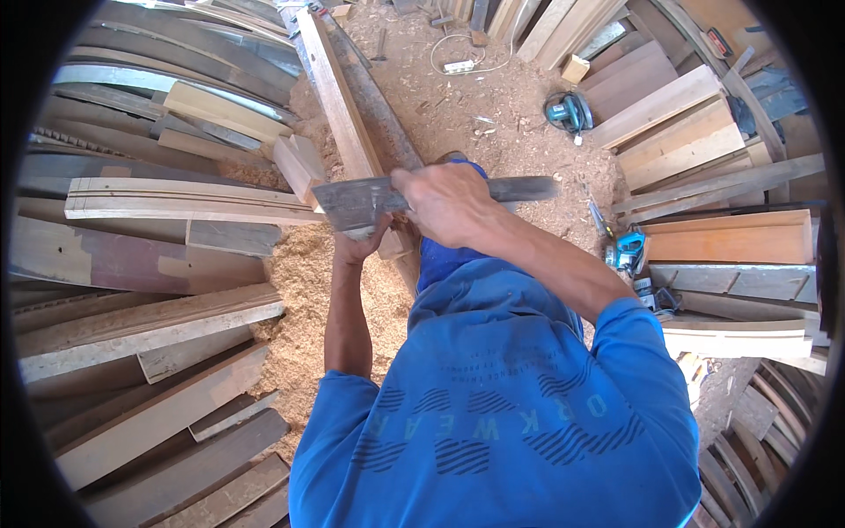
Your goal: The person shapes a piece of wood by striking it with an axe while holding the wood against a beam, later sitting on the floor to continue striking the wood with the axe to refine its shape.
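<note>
A long dark tool (352, 201), wider at its left end and narrower at its right, lies crosswise in front of me; I cannot tell its exact kind. Around its middle, my right hand (447, 204) is closed from above. My left hand (359, 244) cups the wide end from below, partly hidden behind it, and a pale patch shows at the tool's lower edge there. Under both hands a long light-brown wooden beam (341, 106) runs away from me. It lies beside a dark grey board (380, 110).
Stacked planks (176, 204) line the left side. More boards (678, 114) stand at the right, near a teal power tool (566, 112) and a blue one (627, 253). A white power strip (459, 67) lies on the floor among wood shavings (308, 308).
</note>
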`<state>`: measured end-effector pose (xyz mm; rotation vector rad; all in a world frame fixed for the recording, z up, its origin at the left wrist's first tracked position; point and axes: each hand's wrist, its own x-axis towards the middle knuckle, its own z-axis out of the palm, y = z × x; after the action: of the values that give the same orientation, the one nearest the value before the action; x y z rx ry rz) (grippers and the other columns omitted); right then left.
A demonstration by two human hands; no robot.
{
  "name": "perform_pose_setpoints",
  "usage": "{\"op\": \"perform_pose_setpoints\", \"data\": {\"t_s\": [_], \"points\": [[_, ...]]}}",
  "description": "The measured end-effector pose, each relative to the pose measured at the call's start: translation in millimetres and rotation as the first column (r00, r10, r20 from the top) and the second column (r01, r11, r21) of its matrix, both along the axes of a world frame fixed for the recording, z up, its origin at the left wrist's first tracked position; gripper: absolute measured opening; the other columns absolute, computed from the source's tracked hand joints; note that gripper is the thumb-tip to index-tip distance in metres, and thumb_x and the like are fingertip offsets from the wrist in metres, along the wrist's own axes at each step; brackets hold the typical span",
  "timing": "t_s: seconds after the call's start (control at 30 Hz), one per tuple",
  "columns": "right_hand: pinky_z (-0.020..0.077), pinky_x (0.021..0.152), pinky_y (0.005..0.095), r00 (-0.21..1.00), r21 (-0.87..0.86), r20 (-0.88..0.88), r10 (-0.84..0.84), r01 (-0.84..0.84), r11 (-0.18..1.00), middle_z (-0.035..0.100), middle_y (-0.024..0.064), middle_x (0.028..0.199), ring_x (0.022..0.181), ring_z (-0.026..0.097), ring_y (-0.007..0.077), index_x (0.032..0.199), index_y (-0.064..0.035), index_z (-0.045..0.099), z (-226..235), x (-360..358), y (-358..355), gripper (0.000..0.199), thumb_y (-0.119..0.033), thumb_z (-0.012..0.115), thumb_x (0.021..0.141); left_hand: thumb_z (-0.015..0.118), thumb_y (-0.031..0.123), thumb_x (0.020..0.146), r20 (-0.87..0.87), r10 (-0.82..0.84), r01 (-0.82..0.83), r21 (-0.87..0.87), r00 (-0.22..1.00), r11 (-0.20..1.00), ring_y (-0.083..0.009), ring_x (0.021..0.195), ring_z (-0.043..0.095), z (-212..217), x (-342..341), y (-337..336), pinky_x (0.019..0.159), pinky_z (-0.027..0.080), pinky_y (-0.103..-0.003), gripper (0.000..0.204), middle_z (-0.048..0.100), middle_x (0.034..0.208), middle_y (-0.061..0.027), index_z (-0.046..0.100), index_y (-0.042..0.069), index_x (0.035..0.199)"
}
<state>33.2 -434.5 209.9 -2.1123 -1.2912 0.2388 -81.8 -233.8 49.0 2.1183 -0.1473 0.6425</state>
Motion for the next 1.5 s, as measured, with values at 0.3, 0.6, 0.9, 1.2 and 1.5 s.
{"op": "perform_pose_setpoints", "data": {"t_s": [0.3, 0.6, 0.9, 1.2, 1.5], "points": [[0.0559, 0.068, 0.0411, 0.954, 0.429, -0.274, 0.12, 0.009, 0.903, 0.071, 0.0226, 0.09, 0.075, 0.071, 0.0332, 0.115, 0.0019, 0.064, -38, 5, -13, 0.042, -0.024, 0.075, 0.084, 0.073, 0.013, 0.089, -0.026, 0.499, -0.421, -0.577, 0.866, 0.699, -0.0154, 0.089, 0.061, 40, 37, -42, 0.08, 0.051, -0.029, 0.032, 0.062, 0.098, -0.0064, 0.058, 0.0, 0.113], [0.056, 0.076, 0.0272, 0.274, 0.299, -0.941, 0.2, 0.387, 0.872, 0.069, 0.0076, 0.103, 0.09, 0.067, 0.0133, 0.113, -0.001, 0.063, -125, 42, -72, 0.04, -0.029, 0.077, 0.088, 0.083, 0.036, 0.075, 0.34, 0.023, -0.073, 0.134, 0.94, 0.988, -0.0339, 0.118, 0.05, 83, 51, -157, 0.098, 0.037, -0.048, 0.036, 0.053, 0.13, -0.0153, 0.072, 0.02, 0.105], [0.0512, 0.075, 0.0326, 0.418, 0.239, -0.907, 0.054, 0.405, 0.882, 0.071, 0.0121, 0.089, 0.079, 0.063, 0.0157, 0.099, -0.0073, 0.056, -99, 38, -85, 0.028, -0.023, 0.075, 0.085, 0.08, 0.026, 0.071, -0.402, 0.246, 0.136, 0.717, 0.882, 0.684, -0.0392, 0.133, 0.04, 21, 51, -31, 0.108, 0.029, -0.055, 0.054, 0.039, 0.152, -0.0219, 0.068, 0.015, 0.122], [0.0516, 0.077, 0.0331, 0.36, 0.262, -0.926, 0.114, 0.394, 0.881, 0.07, 0.0115, 0.086, 0.082, 0.065, 0.0166, 0.089, -0.0085, 0.055, -76, 21, -88, 0.024, -0.02, 0.076, 0.083, 0.072, 0.029, 0.077, -0.689, 0.385, 0.511, 0.719, 0.614, 0.471, -0.0343, 0.119, 0.048, -52, 71, 3, 0.106, 0.029, -0.054, 0.027, 0.071, 0.113, -0.0075, 0.08, 0.015, 0.099], [0.0506, 0.073, 0.0329, 0.402, 0.296, -0.91, 0.098, 0.467, 0.833, 0.071, 0.0124, 0.087, 0.08, 0.065, 0.0172, 0.099, -0.0079, 0.054, -107, 31, -102, 0.029, -0.022, 0.076, 0.085, 0.084, 0.046, 0.072, -0.411, 0.699, -0.59, 0.375, 0.585, 0.715, -0.0431, 0.11, 0.063, -45, 31, 17, 0.094, 0.05, -0.049, 0.088, 0.065, 0.114, -0.0299, 0.049, -0.006, 0.134]]}}
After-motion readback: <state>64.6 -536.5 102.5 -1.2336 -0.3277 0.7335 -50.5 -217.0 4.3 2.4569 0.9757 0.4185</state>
